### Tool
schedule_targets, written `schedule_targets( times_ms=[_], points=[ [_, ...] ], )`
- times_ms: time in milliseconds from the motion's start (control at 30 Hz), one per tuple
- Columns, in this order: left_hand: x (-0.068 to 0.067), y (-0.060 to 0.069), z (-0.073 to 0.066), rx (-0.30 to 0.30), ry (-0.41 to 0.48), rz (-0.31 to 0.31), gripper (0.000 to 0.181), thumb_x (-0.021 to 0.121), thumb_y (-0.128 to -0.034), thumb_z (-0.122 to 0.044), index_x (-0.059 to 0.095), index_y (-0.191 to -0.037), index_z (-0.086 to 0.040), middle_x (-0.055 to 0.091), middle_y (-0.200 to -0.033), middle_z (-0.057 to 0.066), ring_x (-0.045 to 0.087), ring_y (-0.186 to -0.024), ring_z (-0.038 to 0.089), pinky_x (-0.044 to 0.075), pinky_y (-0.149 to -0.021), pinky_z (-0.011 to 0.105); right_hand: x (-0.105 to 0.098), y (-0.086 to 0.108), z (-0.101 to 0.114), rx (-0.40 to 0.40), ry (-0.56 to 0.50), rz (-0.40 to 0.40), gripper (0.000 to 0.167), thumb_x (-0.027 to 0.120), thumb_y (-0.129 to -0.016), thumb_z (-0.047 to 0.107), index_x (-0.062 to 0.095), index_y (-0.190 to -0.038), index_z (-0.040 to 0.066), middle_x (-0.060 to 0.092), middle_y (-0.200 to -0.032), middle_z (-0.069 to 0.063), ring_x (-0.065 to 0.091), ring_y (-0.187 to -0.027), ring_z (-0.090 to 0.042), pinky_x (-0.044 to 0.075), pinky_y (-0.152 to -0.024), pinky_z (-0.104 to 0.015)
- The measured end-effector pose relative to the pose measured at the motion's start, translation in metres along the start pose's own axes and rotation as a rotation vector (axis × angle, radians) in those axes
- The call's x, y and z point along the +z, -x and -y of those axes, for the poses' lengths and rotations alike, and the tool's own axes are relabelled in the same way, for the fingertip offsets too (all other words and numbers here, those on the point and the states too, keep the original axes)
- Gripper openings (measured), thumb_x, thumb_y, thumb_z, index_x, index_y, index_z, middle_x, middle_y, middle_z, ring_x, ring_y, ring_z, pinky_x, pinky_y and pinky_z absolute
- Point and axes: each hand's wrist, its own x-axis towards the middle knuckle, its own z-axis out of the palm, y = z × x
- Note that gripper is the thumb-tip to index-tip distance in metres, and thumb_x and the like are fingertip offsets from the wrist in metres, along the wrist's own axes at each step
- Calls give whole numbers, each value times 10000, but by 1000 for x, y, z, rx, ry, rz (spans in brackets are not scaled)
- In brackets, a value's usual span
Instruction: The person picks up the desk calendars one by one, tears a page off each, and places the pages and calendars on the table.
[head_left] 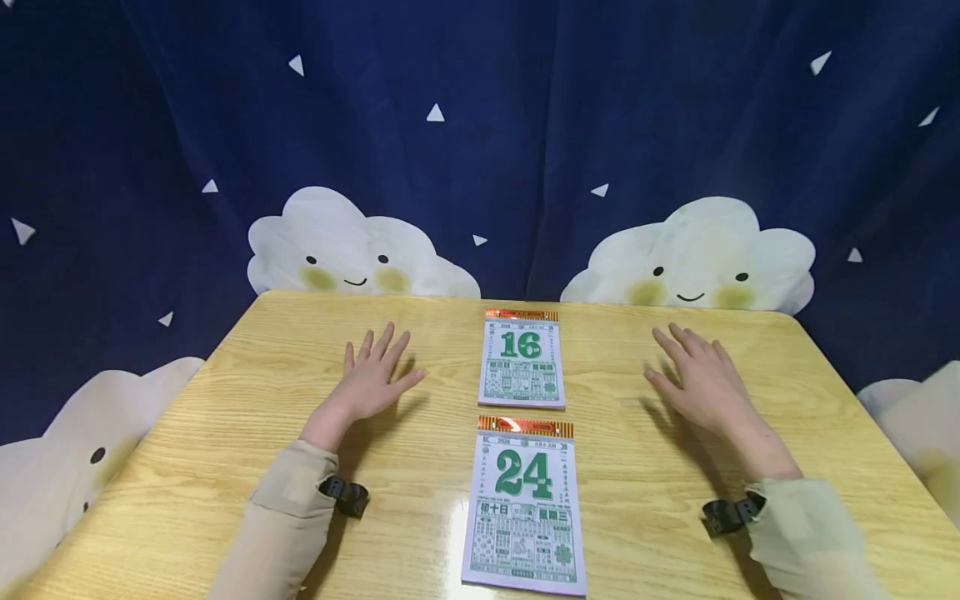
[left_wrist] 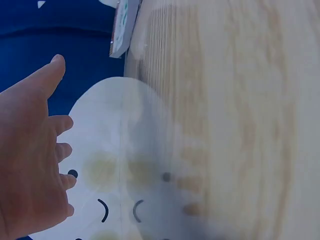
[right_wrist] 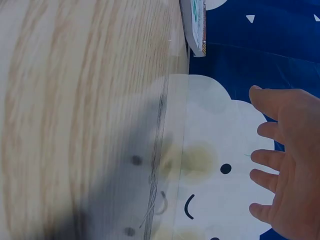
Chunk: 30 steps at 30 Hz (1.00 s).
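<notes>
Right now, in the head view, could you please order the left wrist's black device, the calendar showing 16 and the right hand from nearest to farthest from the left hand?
1. Black device, on the wrist of the left hand.
2. Calendar showing 16, to that hand's right, around mid-view.
3. Right hand, farther right, beyond the calendar.

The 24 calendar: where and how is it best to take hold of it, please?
Probably by the long right edge of the 24 calendar, coming from the right with the right hand, pinching top and underside. It lies flat, and nothing stands against that edge, while its orange top strip sits close to the 16 calendar.
</notes>
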Motion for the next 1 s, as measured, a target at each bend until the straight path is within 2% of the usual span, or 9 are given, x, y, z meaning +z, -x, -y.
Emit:
schedule_targets(
  times_ms=[467, 800, 1000],
  points=[
    [6, -2, -8, 3, 13, -11, 736, 363, -898, -574, 153, -1467, -156, 26, -1526, 129, -21, -1370, 408, -55, -1048, 636, 5, -9, 15, -14, -3, 24, 618, 478, -917, 386, 328, -1395, 26, 273, -1424, -258, 242, -1285, -458, 150, -1032, -626],
    [15, -5, -18, 28, 10, -19, 747, 372, -891, -579, 190, -1458, -128, 101, -1517, 142, 93, -1361, 419, 0, -1058, 632, 12, -15, 29, -15, -18, 29, 595, 478, -915, 387, 367, -1374, 25, 290, -1424, -241, 256, -1287, -442, 158, -1045, -610],
    [21, -6, -27, 28, 52, 8, 743, 400, -889, -561, 225, -1448, -104, 137, -1510, 149, 122, -1359, 415, 48, -1069, 619, 18, -19, 39, -6, -38, 45, 572, 507, -904, 339, 388, -1359, 15, 319, -1408, -243, 276, -1283, -437, 182, -1051, -591]
  ],
)
